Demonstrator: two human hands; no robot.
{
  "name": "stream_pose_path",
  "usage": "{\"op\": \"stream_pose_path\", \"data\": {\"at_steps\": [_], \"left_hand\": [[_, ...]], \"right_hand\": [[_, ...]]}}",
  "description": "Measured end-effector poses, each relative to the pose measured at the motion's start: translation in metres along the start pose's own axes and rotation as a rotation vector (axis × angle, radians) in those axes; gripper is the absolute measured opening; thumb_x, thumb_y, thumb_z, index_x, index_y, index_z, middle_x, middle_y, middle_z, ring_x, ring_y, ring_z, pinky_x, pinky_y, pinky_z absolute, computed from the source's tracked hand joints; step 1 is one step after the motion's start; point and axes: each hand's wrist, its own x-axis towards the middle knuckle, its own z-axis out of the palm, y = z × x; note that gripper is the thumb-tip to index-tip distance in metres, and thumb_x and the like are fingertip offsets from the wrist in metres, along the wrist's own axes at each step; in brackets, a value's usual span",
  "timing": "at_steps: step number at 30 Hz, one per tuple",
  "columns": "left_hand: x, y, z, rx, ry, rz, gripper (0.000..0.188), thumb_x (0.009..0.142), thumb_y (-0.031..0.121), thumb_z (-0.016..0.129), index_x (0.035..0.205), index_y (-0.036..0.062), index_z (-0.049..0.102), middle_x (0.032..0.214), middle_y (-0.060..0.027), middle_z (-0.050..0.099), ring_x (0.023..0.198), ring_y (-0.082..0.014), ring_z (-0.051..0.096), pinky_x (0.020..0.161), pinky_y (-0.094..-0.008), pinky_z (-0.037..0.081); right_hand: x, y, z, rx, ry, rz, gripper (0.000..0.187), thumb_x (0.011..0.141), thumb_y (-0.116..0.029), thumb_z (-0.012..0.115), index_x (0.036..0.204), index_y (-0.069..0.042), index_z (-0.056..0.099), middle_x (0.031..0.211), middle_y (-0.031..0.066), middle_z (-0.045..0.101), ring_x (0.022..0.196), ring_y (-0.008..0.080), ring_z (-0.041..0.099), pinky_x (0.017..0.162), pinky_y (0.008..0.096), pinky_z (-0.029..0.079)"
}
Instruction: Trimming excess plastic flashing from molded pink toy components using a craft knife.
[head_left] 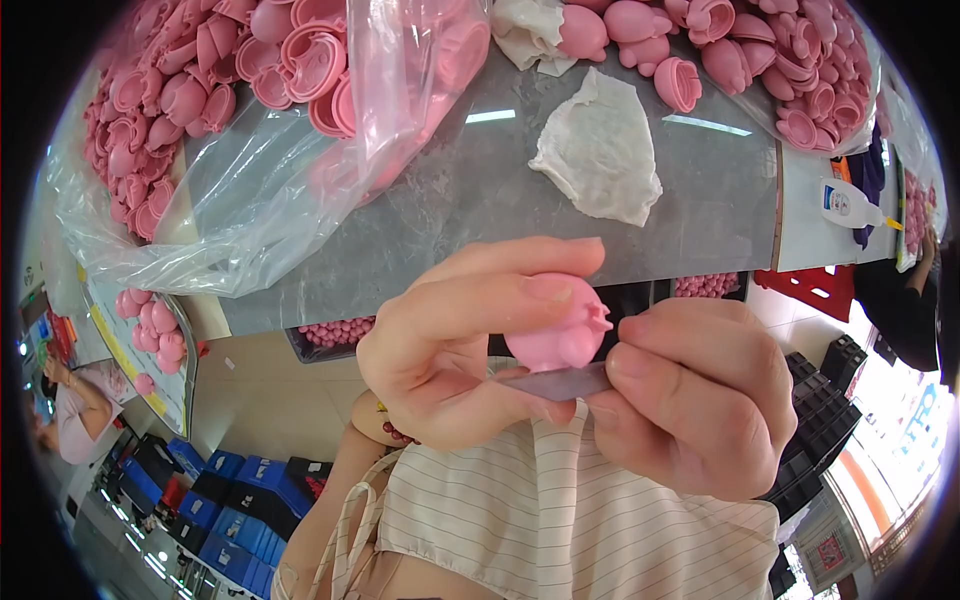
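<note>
My left hand point(430, 345) is closed around a small pink plastic figure part point(540, 335), rounded with knobby bumps on its right side. The forefinger lies over the top and the thumb is underneath. A thin grey strip point(562, 382), perhaps sandpaper, lies against the part's underside, above my left thumb. My right hand point(705, 390) pinches the strip's right end between thumb and fingers, close beside the pink part. Both hands are raised in front of the grey table's near edge. The strip's far side is hidden.
A grey table point(430, 235) carries a crumpled white cloth point(600, 150). Clear plastic bags point(270, 200) of pink shells point(180, 100) stand at the back left, with more pink pieces point(735, 65) back right. A white glue bottle point(848, 205) lies right. Other people point(85, 405) work at both sides.
</note>
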Motion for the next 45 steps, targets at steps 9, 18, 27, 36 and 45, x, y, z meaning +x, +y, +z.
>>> {"op": "stream_pose_path", "data": {"at_steps": [9,18,27,36,45], "left_hand": [[0.0,0.001,0.012,-0.14,0.177,-0.028,0.039,0.067,0.006,0.067,0.099,-0.0092,0.05,0.101,-0.0327,0.05,0.076,-0.0229,0.059,0.068,-0.0279,0.046],[-0.002,0.002,0.015,-0.132,0.196,-0.036,0.033,0.071,0.007,0.063,0.098,-0.0074,0.051,0.1,-0.0327,0.05,0.073,-0.0235,0.059,0.065,-0.0282,0.046],[0.0,0.008,0.015,-0.145,0.189,-0.085,0.027,0.07,0.0,0.057,0.095,-0.0085,0.051,0.096,-0.0342,0.051,0.076,-0.0274,0.06,0.067,-0.0306,0.047],[0.0,0.007,0.016,-0.169,0.195,-0.076,0.031,0.071,0.007,0.062,0.096,-0.0082,0.051,0.095,-0.0344,0.051,0.077,-0.0272,0.06,0.067,-0.0295,0.047],[-0.003,0.007,0.014,-0.157,0.174,-0.064,0.03,0.072,0.006,0.061,0.097,-0.0076,0.051,0.094,-0.0338,0.052,0.074,-0.0262,0.06,0.067,-0.0298,0.046]], "right_hand": [[-0.001,-0.002,-0.002,-0.038,-0.02,0.04,0.02,0.065,-0.007,0.066,0.075,0.003,0.052,0.068,0.0149,0.055,0.051,0.0189,0.052,0.039,0.0237,0.043],[-0.003,-0.004,-0.004,-0.031,-0.04,0.047,0.019,0.066,-0.007,0.066,0.076,0.002,0.053,0.071,0.0139,0.054,0.052,0.0192,0.053,0.041,0.0248,0.044],[0.0,-0.006,-0.006,-0.026,-0.04,0.062,0.02,0.065,-0.007,0.067,0.076,0.002,0.053,0.07,0.0133,0.055,0.051,0.0191,0.052,0.041,0.0244,0.044],[0.0,-0.007,-0.006,-0.024,-0.042,0.072,0.019,0.065,-0.007,0.067,0.075,0.002,0.053,0.071,0.0132,0.054,0.052,0.0183,0.052,0.042,0.024,0.044],[-0.001,-0.009,-0.005,-0.015,-0.028,0.066,0.021,0.064,-0.008,0.067,0.076,0.002,0.053,0.071,0.0132,0.054,0.051,0.0186,0.051,0.041,0.0242,0.044]]}}
